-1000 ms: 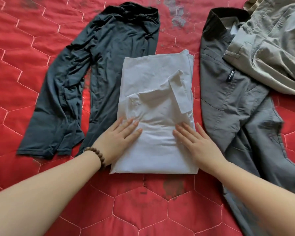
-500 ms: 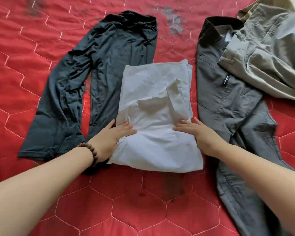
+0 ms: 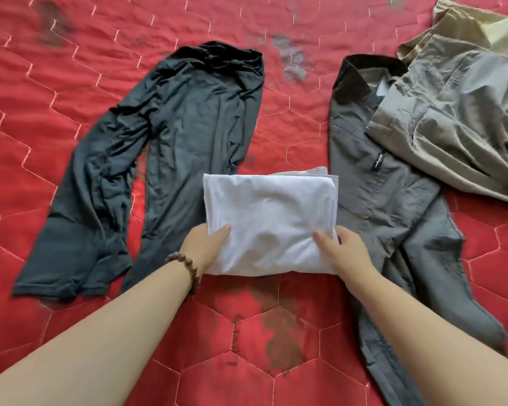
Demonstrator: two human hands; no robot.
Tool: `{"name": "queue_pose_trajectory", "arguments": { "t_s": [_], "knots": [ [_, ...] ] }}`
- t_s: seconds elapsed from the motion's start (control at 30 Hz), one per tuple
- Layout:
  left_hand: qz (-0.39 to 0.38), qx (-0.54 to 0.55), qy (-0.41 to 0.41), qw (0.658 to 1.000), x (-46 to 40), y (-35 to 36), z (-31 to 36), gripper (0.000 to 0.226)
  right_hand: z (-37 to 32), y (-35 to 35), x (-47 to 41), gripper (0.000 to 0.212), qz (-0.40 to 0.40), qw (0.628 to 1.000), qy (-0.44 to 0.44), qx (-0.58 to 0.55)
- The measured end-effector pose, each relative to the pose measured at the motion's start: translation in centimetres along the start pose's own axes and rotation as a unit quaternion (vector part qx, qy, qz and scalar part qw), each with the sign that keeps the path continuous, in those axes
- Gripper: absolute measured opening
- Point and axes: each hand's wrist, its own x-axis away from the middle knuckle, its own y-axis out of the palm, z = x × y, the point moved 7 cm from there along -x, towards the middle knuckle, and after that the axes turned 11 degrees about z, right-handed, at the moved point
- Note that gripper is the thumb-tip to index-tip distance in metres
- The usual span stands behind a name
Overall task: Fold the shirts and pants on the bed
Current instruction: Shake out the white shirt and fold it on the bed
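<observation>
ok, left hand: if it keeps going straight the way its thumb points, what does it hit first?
The left hand already grips the folded white shirt at its near left edge, thumb on top pointing up and right. Going straight on, it would only slide further across that shirt; past its far edge lies red quilt, probably.

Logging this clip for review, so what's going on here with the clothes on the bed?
A person is folding laundry on a red quilted bed cover. Both hands grip the near edge of a folded white shirt, the left hand at its left corner and the right hand at its right. A dark long-sleeved top lies spread out to the left, unfolded. On the right, grey pants lie with a khaki garment partly over them, both still unfolded.
</observation>
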Motion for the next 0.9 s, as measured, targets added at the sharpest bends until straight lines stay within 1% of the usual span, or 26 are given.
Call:
{"name": "queue_pose_trajectory", "arguments": {
  "t_s": [0.07, 0.17, 0.23, 0.3, 0.33, 0.37, 0.4, 0.43, 0.47, 0.5, 0.57, 0.6, 0.63, 0.73, 0.77, 0.83, 0.9],
  "knots": [
    [0.046, 0.017, 0.032, 0.998, 0.2, -0.5, 0.0, 0.021, -0.1, -0.3, -0.3, 0.028, 0.038, 0.999, -0.010, -0.004],
    [0.092, 0.039, 0.081, 0.992, 0.4, -1.4, 0.4, 0.023, -0.6, -0.9, -0.9, 0.032, 0.082, 0.996, -0.037, -0.016],
    [0.121, -0.010, 0.082, 0.989, 0.6, -1.5, 0.4, 0.028, -0.4, -0.6, -1.2, 0.029, 0.084, 0.996, -0.031, 0.027],
    [0.182, -0.067, 0.077, 0.978, 0.9, -2.1, 0.8, 0.020, -0.6, -0.7, -1.2, 0.021, 0.117, 0.991, -0.020, 0.067],
    [0.229, -0.094, 0.095, 0.964, 1.3, -2.8, 1.6, 0.016, -1.5, -1.2, -1.1, 0.025, 0.157, 0.983, -0.050, 0.084],
    [0.273, -0.128, 0.148, 0.942, 1.8, -3.3, 3.0, 0.019, -3.1, -1.5, -0.8, 0.032, 0.198, 0.966, -0.124, 0.111],
    [0.298, -0.168, 0.224, 0.913, 2.4, -3.2, 4.7, 0.025, -5.2, -1.4, -0.4, 0.036, 0.229, 0.937, -0.219, 0.147],
    [0.306, -0.200, 0.302, 0.881, 2.8, -2.5, 6.3, 0.031, -6.9, -0.7, 0.0, 0.040, 0.241, 0.902, -0.307, 0.184],
    [0.291, -0.232, 0.364, 0.854, 3.1, -1.2, 7.6, 0.036, -8.2, 0.6, 0.1, 0.043, 0.224, 0.872, -0.371, 0.229],
    [0.252, -0.270, 0.402, 0.838, 2.9, 0.5, 8.4, 0.042, -8.9, 2.3, -0.1, 0.047, 0.176, 0.853, -0.406, 0.276],
    [0.156, -0.373, 0.418, 0.814, 1.9, 4.2, 8.7, 0.053, -8.8, 5.7, -1.0, 0.052, 0.060, 0.835, -0.415, 0.356],
    [0.121, -0.418, 0.415, 0.799, 1.1, 5.8, 8.2, 0.057, -8.2, 6.9, -1.6, 0.054, 0.020, 0.828, -0.409, 0.384],
    [0.102, -0.450, 0.411, 0.787, 0.3, 6.9, 7.4, 0.059, -7.4, 7.7, -2.0, 0.055, -0.003, 0.820, -0.407, 0.402],
    [0.099, -0.498, 0.409, 0.758, -1.1, 8.0, 5.5, 0.061, -5.5, 7.9, -2.9, 0.057, -0.029, 0.813, -0.427, 0.396],
    [0.106, -0.498, 0.411, 0.756, -1.3, 7.8, 5.2, 0.063, -5.2, 7.7, -3.1, 0.057, -0.026, 0.817, -0.430, 0.383],
    [0.119, -0.476, 0.413, 0.768, -1.6, 7.0, 4.6, 0.067, -4.4, 6.9, -3.7, 0.058, 0.003, 0.839, -0.401, 0.369],
    [0.124, -0.460, 0.418, 0.774, -1.9, 6.5, 3.9, 0.070, -3.5, 6.1, -4.7, 0.060, 0.034, 0.870, -0.329, 0.366]
  ]
}}
